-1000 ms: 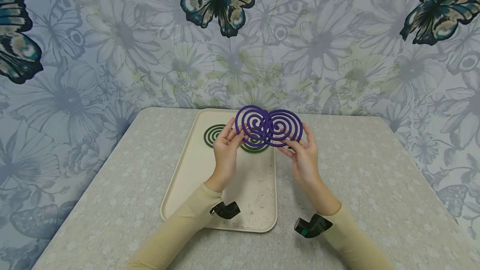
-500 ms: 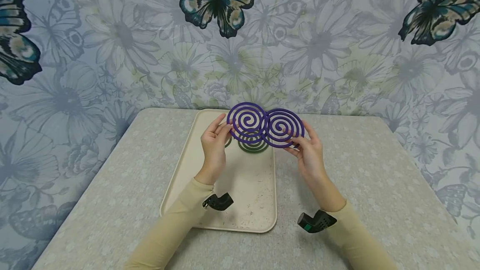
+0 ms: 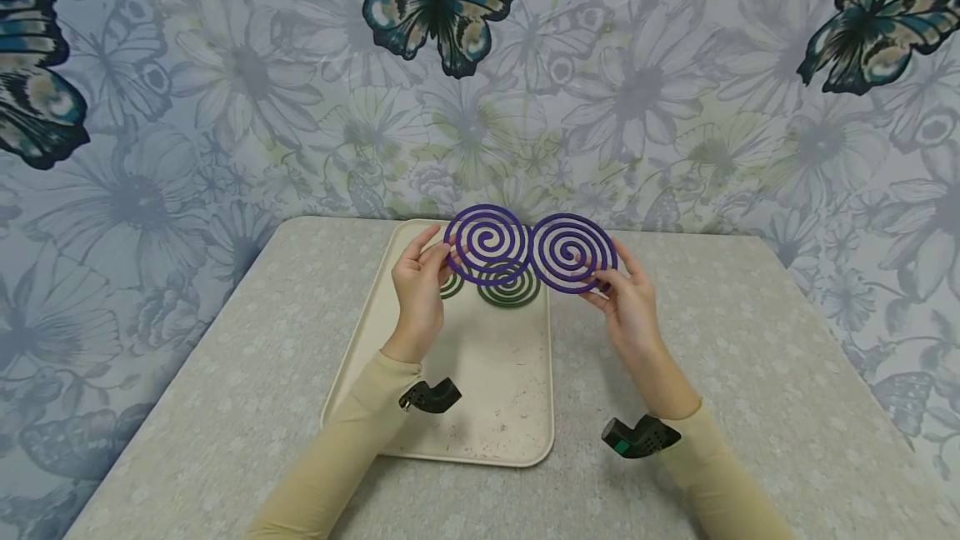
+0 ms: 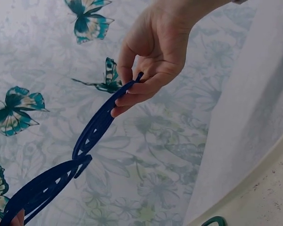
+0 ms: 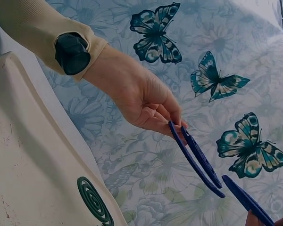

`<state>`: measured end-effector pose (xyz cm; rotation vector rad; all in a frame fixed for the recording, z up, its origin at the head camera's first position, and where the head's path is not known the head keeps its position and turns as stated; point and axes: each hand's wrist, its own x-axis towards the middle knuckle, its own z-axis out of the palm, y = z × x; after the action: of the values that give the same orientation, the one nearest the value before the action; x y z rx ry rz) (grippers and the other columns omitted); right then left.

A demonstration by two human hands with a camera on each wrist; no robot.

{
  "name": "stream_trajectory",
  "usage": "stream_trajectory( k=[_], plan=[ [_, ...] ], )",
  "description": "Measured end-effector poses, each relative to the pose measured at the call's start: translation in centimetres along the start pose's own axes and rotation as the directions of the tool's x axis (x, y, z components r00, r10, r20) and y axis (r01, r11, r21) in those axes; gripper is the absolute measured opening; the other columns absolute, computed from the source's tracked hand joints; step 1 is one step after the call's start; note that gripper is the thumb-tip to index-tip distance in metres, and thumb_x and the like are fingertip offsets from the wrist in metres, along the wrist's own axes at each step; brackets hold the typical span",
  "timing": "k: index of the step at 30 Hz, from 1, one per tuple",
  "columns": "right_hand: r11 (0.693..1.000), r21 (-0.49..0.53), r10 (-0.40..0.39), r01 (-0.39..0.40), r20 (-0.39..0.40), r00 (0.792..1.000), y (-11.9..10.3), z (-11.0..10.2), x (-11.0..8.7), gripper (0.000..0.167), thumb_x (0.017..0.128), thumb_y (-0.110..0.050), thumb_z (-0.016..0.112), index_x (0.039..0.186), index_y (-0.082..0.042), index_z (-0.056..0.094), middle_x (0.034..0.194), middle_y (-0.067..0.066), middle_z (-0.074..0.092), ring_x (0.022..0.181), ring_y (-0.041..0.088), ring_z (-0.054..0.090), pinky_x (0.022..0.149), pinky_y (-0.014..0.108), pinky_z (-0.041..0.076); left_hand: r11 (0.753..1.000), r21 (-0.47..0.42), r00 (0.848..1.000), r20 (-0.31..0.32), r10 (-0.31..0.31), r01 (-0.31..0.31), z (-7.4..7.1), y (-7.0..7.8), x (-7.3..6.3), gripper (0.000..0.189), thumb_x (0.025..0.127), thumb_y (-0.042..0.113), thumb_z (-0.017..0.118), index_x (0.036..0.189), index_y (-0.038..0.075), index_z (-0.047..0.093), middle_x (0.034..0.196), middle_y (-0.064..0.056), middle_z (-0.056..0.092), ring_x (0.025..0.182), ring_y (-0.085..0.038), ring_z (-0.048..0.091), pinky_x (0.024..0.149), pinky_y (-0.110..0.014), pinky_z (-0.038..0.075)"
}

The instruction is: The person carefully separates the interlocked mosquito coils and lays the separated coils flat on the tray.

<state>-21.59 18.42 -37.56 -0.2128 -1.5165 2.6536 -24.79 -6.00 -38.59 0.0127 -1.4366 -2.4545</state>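
Note:
Two purple spiral mosquito coils are held up above the far end of the cream tray. My left hand pinches the left coil at its outer edge. With thumb and fingers, my right hand grips the right coil by its lower right edge. The coils' inner edges lie close together. Seen edge-on in the right wrist view, the coil in the left hand shows two layers; whether they are separate pieces I cannot tell. Green spiral coils lie on the tray behind, partly hidden.
A pale patterned cloth covers the table. Behind it hangs a backdrop of flowers and butterflies. Black wrist cameras are strapped over the cream sleeves. Dark reddish crumbs speckle the tray's near right part.
My hands have moved apart, the left hand leftward and the right hand rightward. The purple coils overlapped widely before and now barely meet. Both hands keep their hold.

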Motion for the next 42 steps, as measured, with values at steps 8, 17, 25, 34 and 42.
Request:
stream_trajectory(
  k=[8, 17, 25, 34, 42],
  plan=[
    [1.000, -0.001, 0.010, -0.010, -0.005, 1.000, -0.1, -0.3, 0.2, 0.061, 0.092, 0.011, 0.038, 0.149, -0.010, 0.028, 0.115, 0.003, 0.052, 0.070, 0.007, 0.060, 0.064, 0.024, 0.059, 1.000, 0.000, 1.000, -0.014, -0.014, 0.014, -0.4, 0.1, 0.1, 0.034, 0.094, 0.000, 0.053, 0.128, -0.005, 0.053, 0.080, 0.007, 0.071, 0.067, -0.002, 0.066, 0.063, -0.011, 0.054],
    [1.000, -0.029, 0.011, -0.011, -0.011, 1.000, 0.5, -1.4, -0.1, 0.055, 0.093, 0.010, 0.037, 0.144, -0.009, 0.032, 0.119, 0.004, 0.049, 0.072, 0.007, 0.060, 0.066, 0.025, 0.059, 0.992, 0.070, 0.991, -0.091, -0.101, 0.107, -2.4, -0.8, 0.5, 0.032, 0.096, 0.001, 0.049, 0.128, 0.002, 0.052, 0.082, 0.006, 0.068, 0.067, -0.003, 0.060, 0.066, -0.013, 0.051],
    [0.998, -0.053, 0.030, -0.031, -0.006, 1.000, 1.4, -1.8, 0.0, 0.061, 0.091, 0.013, 0.038, 0.148, -0.007, 0.027, 0.111, 0.002, 0.055, 0.069, 0.006, 0.061, 0.066, 0.025, 0.060, 0.958, 0.219, 0.983, -0.071, -0.172, 0.183, -5.3, -1.0, 0.7, 0.035, 0.098, 0.001, 0.044, 0.132, 0.005, 0.050, 0.088, 0.003, 0.064, 0.069, -0.003, 0.059, 0.067, -0.014, 0.051],
    [0.986, -0.153, 0.069, -0.065, 0.018, 0.997, 2.6, -2.1, -0.2, 0.067, 0.091, 0.012, 0.042, 0.151, -0.008, 0.021, 0.108, 0.000, 0.059, 0.071, 0.005, 0.064, 0.068, 0.022, 0.059, 0.900, 0.359, 0.969, -0.083, -0.233, 0.248, -8.8, -1.1, 0.5, 0.040, 0.095, -0.003, 0.043, 0.135, -0.001, 0.046, 0.079, 0.010, 0.065, 0.068, -0.001, 0.059, 0.065, -0.012, 0.050],
    [0.990, -0.131, 0.076, -0.061, 0.106, 0.991, 4.0, -2.4, -0.1, 0.066, 0.091, 0.013, 0.043, 0.150, -0.005, 0.019, 0.092, -0.005, 0.068, 0.073, 0.006, 0.067, 0.067, 0.023, 0.059, 0.867, 0.425, 0.965, -0.064, -0.256, 0.258, -11.4, -1.1, 0.4, 0.041, 0.094, -0.005, 0.043, 0.135, -0.005, 0.045, 0.078, 0.009, 0.067, 0.061, -0.001, 0.060, 0.060, -0.012, 0.049]
  ],
)
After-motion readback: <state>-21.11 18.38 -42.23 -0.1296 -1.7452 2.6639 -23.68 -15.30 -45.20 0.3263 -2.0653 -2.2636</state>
